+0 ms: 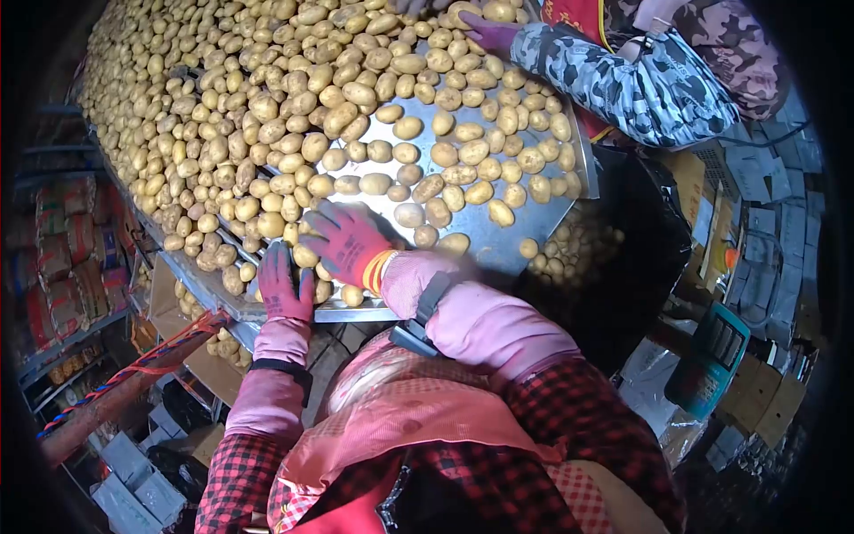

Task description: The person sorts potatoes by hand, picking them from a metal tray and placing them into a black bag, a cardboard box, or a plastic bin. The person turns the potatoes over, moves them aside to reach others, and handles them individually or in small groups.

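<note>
My right hand (345, 240), in a pink and purple glove with an orange-yellow cuff, lies palm down over the potatoes at the near edge of the metal table (507, 245). Its fingers point left and are spread apart. Just left of it, my left hand (283, 283) wears a matching glove, fingers stretched forward and thumb apart, touching potatoes at the table's edge. A potato (305, 256) sits between the two hands, and another potato (352, 295) is just below my right hand. Whatever lies under my palms is hidden.
A large potato heap (222, 98) covers the far and left parts of the table. At the upper right, a co-worker's gloved hand (492, 34) reaches into it. Small potatoes (569, 254) lie in a black bag (636, 258). A teal crate-like object (709, 360) stands right; a rope-wrapped bar (133, 378) left.
</note>
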`<action>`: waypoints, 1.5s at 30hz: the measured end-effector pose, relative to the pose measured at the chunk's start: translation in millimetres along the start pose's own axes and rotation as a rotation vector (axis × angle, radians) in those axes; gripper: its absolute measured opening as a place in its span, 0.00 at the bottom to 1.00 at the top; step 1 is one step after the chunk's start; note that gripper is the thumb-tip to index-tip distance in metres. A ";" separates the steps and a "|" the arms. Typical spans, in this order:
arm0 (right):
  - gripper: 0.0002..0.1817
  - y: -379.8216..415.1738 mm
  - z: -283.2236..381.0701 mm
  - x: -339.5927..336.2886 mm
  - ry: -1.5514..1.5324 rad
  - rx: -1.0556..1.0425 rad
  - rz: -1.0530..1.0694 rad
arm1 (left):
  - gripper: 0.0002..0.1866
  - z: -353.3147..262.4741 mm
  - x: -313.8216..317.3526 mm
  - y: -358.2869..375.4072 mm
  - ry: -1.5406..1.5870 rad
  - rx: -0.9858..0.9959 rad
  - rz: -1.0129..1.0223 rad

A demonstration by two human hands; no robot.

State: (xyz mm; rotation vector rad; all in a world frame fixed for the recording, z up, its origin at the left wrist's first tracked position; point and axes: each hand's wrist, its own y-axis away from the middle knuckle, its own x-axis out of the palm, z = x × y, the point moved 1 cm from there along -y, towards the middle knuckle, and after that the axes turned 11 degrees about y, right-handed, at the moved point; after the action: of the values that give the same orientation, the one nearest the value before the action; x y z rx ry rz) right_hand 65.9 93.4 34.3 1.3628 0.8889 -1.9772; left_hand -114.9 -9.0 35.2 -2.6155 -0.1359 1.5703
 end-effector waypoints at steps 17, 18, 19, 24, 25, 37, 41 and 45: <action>0.40 207.4 -110.5 -82.8 0.276 0.624 -0.015 | 0.36 4.4 2.7 1.4 0.018 -0.052 -0.003; 0.40 204.6 -101.9 -86.5 0.243 0.653 -0.014 | 0.36 3.9 3.2 0.7 0.020 -0.049 0.001; 0.40 192.8 -90.3 -83.8 0.196 0.600 -0.007 | 0.35 2.3 2.9 -0.8 0.024 -0.050 0.005; 0.39 110.1 -61.9 -38.2 0.079 0.209 0.044 | 0.36 4.3 1.6 0.5 0.069 -0.069 0.022; 0.38 99.9 -69.7 -23.2 0.088 0.181 0.051 | 0.36 3.6 0.9 0.2 0.069 -0.078 0.024; 0.31 -54.4 -283.5 -41.9 0.110 0.667 0.165 | 0.32 0.1 -6.1 -5.9 0.114 -0.060 -0.023; 0.39 -80.2 -283.8 -54.7 0.323 0.703 0.583 | 0.31 0.2 -8.4 -5.4 0.135 -0.084 -0.042; 0.43 -70.7 -275.8 -45.8 0.299 0.698 0.597 | 0.30 -0.5 -9.4 -4.9 0.151 -0.110 -0.024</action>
State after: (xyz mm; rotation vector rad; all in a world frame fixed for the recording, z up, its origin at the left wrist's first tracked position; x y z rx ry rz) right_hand 182.0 357.1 20.3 2.0437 -0.1600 -1.6672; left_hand -119.0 -5.3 44.3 -2.7924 -0.2482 1.3899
